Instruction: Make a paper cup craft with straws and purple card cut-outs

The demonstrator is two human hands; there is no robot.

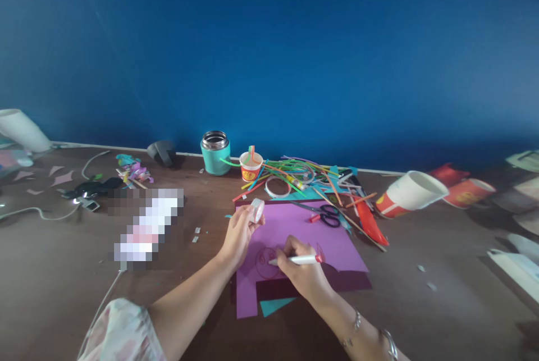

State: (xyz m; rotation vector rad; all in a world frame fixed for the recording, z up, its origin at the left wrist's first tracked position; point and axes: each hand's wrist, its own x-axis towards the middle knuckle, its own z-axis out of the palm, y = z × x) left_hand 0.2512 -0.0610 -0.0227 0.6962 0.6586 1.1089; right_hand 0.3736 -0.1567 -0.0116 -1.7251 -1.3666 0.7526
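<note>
Nearest: patterned sleeve [126, 330] on the left arm; bracelet and bangle on the right. Just in front of the right hand's wrist, a teal paper scrap [275, 306] pokes from under the sheets.

Right hand [300, 265]: fingers pinched round a white marker [297, 260] with a red end, tip down at a round face drawing [266, 263] in red line. The drawing is on purple paper [290, 232], which lies under and around this hand, over a darker sheet.

Left hand [241, 233]: beyond and left of the right, thumb and fingers closed on a small whitish roll [256, 211], held at the paper's far left part.

Beyond the right hand: black-handled scissors [330, 216], small red cap [314, 218] beside them, both on the paper.

Farther, past both hands: tangle of coloured strips [295, 173], with a clear ring [277, 186] at its near edge. Beyond the left hand, a red-and-white paper cup [251, 168]; left of that, an open teal flask [216, 158], upright on the bench [189, 293]. Blue wall [269, 58] behind.
</note>
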